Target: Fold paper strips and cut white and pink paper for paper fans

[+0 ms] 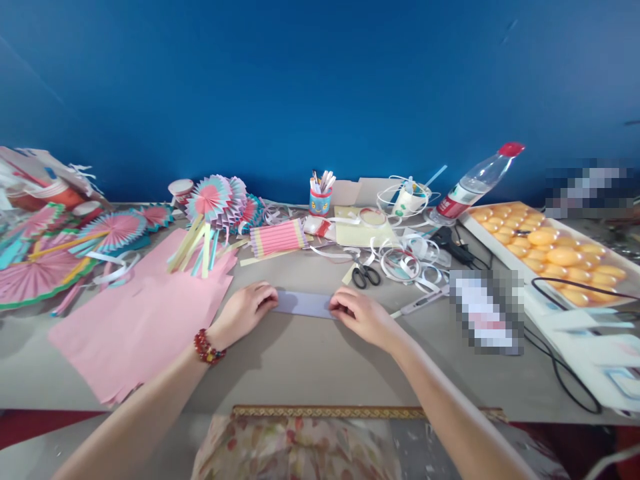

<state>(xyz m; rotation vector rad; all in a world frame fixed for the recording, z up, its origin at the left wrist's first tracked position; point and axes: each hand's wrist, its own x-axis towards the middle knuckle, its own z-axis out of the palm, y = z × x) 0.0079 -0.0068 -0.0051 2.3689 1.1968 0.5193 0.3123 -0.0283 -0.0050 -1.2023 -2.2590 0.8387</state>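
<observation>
Stretched between my hands, just above or on the table, is a narrow lavender paper strip (304, 304). My left hand (246, 308) pinches its left end, and a red bead bracelet circles that wrist. At the right end, the fingers of my right hand (361, 316) are closed on the strip. Beyond it lie a pleated pink paper piece (279, 238) with yellow and purple edges and black-handled scissors (367, 276). A stack of pink paper sheets (145, 313) spreads to the left of my left hand.
Folded paper fans (213, 200) crowd the left back. A pen cup (320, 200), ribbon rolls (400, 263), a utility knife (425, 299) and a glue gun (454, 245) lie farther back. A bottle (473, 187) stands beside a box of orange oval items (555, 253). Black cable (563, 373) trails at right.
</observation>
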